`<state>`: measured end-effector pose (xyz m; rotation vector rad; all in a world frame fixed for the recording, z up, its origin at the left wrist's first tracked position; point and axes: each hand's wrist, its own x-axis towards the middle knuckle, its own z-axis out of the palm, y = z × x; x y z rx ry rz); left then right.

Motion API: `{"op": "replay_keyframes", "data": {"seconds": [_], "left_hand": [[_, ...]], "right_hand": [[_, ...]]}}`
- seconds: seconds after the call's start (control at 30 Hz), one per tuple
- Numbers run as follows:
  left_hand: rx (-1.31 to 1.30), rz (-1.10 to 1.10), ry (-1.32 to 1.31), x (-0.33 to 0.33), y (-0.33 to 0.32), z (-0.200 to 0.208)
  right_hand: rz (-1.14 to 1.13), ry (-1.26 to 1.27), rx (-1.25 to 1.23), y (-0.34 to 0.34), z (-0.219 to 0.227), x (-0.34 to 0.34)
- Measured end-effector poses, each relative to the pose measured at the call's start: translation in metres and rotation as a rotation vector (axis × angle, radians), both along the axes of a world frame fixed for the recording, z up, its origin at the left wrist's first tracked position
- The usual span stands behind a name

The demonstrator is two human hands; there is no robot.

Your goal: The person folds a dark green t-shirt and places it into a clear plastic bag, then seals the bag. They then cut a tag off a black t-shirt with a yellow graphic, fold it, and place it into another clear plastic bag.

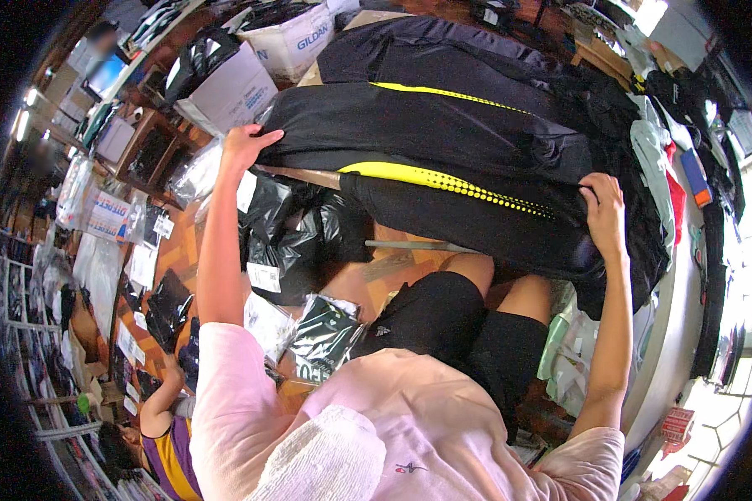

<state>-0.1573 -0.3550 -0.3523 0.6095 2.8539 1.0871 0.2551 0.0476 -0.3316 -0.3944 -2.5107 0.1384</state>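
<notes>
A long black garment [443, 128] lies stretched sideways in front of me, with yellow stripes that break into dots toward the right. Its left end is at my left hand [246, 147], where thumb and fingers pinch the edge. Over at the right, my right hand [603, 207] has its fingers curled onto the same black cloth, slightly bunched there. More dark fabric [443, 42] lies behind it. Which garment it is, the folds do not show.
White cardboard boxes [230, 92] stand at the back left. Black plastic bags [301, 242] and clear-wrapped garments [326, 334] lie on the wooden floor near my legs. Another person [163, 442] is low at the left. Piled clothes [656, 167] line the right side.
</notes>
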Motion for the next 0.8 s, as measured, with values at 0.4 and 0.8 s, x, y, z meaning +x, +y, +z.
{"op": "replay_keyframes", "data": {"seconds": [0.4, 0.8], "left_hand": [[0.435, -0.099, -0.669, -0.016, 0.021, 0.031], [0.733, -0.44, -0.6, 0.015, 0.011, 0.059]], "right_hand": [[-0.382, -0.496, -0.149, 0.045, -0.009, -0.033], [-0.019, -0.359, -0.047, -0.15, -0.022, -0.202]]}}
